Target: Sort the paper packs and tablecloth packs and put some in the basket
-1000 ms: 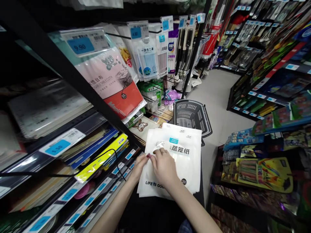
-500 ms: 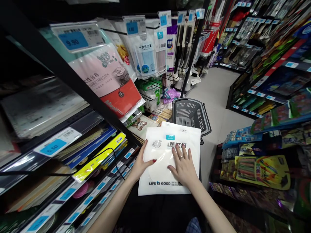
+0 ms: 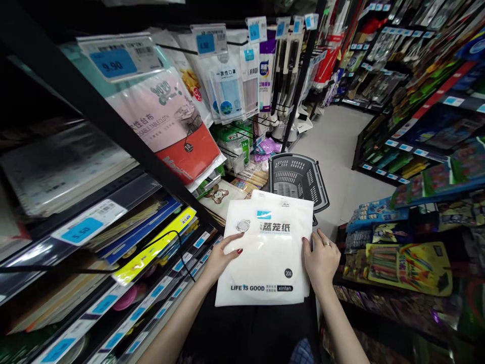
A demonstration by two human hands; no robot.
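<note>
A stack of flat white steamer paper packs (image 3: 261, 258) lies over my dark-clothed lap, its sheets slightly offset at the top and right edges. Printed on the uppermost pack are a blue label, a steamer drawing and "LIFE IS GOOD". My left hand (image 3: 222, 259) grips the left edge, thumb and index finger over the top pack; its other fingers are mostly hidden. At the right edge my right hand (image 3: 321, 257) is closed around the side of the stack, thumb on the near face and curled fingers beyond the edge.
A grey shopping basket (image 3: 297, 177) stands on the floor just past the packs. To the left are shelves with price tags and a hanging tablecloth pack (image 3: 170, 126). Bagged goods (image 3: 411, 268) line the right side. The pale aisle floor (image 3: 329, 146) runs ahead.
My right hand has moved off the face of the top pack to the stack's right edge, uncovering the print. The left index finger has come over the pack, which is slightly shifted.
</note>
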